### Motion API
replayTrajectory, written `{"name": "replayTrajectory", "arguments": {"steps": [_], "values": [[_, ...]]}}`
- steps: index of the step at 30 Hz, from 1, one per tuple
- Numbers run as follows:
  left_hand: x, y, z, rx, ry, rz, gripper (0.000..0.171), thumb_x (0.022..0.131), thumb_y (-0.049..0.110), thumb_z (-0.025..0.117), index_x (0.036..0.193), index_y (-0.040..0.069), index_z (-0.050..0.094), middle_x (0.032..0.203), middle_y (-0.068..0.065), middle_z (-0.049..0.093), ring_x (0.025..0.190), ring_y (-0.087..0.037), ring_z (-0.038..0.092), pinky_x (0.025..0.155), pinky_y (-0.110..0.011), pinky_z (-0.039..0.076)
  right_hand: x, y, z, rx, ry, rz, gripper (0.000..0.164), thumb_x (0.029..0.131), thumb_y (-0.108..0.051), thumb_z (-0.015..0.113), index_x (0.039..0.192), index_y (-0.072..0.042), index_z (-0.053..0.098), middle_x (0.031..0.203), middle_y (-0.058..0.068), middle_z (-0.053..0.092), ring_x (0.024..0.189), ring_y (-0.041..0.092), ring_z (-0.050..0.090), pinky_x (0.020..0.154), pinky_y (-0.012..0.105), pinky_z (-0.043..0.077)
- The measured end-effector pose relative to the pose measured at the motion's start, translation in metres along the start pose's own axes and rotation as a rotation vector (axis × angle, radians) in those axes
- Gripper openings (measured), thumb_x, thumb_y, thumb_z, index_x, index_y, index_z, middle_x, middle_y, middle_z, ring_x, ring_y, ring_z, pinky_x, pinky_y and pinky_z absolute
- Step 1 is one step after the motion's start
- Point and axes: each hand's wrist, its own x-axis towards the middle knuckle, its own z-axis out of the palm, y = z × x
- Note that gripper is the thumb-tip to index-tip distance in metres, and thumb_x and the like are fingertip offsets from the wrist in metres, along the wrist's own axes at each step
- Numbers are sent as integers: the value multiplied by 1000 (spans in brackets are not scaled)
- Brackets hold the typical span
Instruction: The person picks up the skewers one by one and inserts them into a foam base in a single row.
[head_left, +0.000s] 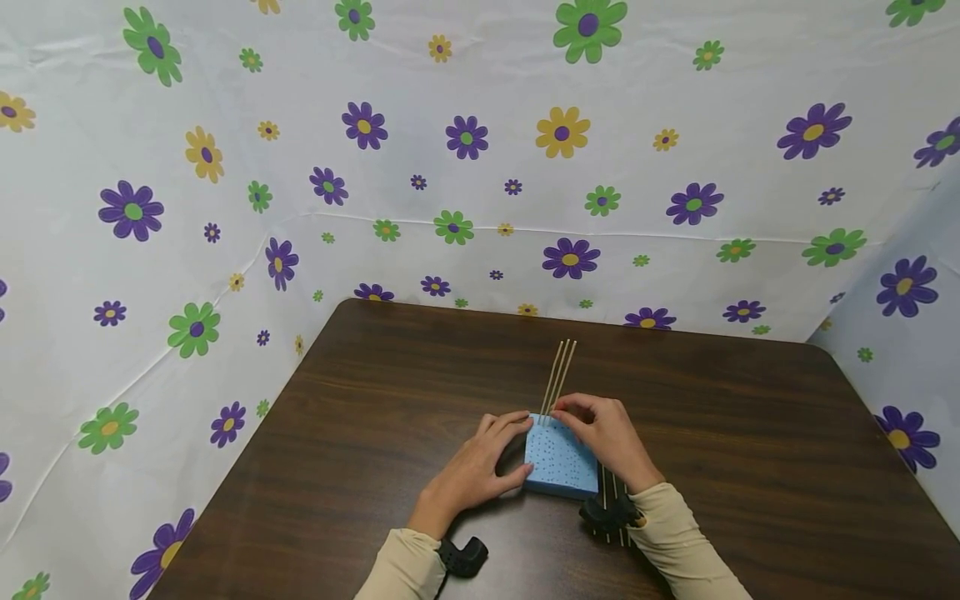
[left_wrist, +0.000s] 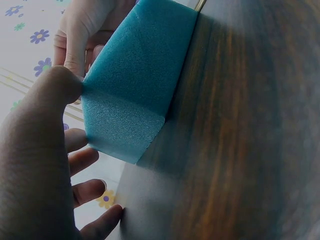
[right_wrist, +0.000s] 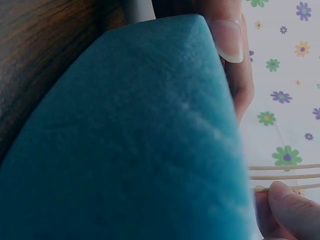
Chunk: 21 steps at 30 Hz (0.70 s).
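Observation:
A light blue foam block [head_left: 562, 457] with many small holes in its top lies flat on the table. Three thin wooden skewers [head_left: 558, 375] stand up from its far edge, leaning slightly right. My left hand [head_left: 480, 467] holds the block's left side, thumb toward the near corner and fingertips at the far corner. With thumb and index finger, my right hand [head_left: 603, 429] pinches a skewer low down, just above the foam. The left wrist view shows the block's plain side [left_wrist: 135, 75]; in the right wrist view the block [right_wrist: 130, 125] hides much of the work.
Several loose skewers [head_left: 615, 533] lie on the dark wooden table [head_left: 420, 367] to the right of the block, partly under the right wrist and its black camera [head_left: 609, 512]. A white cloth with flowers [head_left: 517, 192] hangs behind the table.

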Motion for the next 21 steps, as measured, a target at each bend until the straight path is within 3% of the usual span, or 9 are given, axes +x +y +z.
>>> {"name": "replayTrajectory", "arguments": {"steps": [9, 21], "values": [[1, 0, -1, -9, -7, -8, 64, 103, 47, 60, 159, 21, 44, 165, 0, 42, 125, -16, 47, 98, -43, 53, 0, 1, -1, 6, 15, -16, 9, 93, -13, 78, 101, -11, 80, 91, 2, 78, 71, 7, 57, 64, 22, 48], [-1, 0, 0, 7, 14, 12, 63, 104, 49, 57, 159, 20, 44, 164, 0, 43, 124, -16, 48, 97, -42, 53, 0, 8, -21, -11, -76, 3, 19, 99, -25, 72, 111, -12, 78, 97, -1, 77, 77, 10, 58, 66, 23, 48]]}}
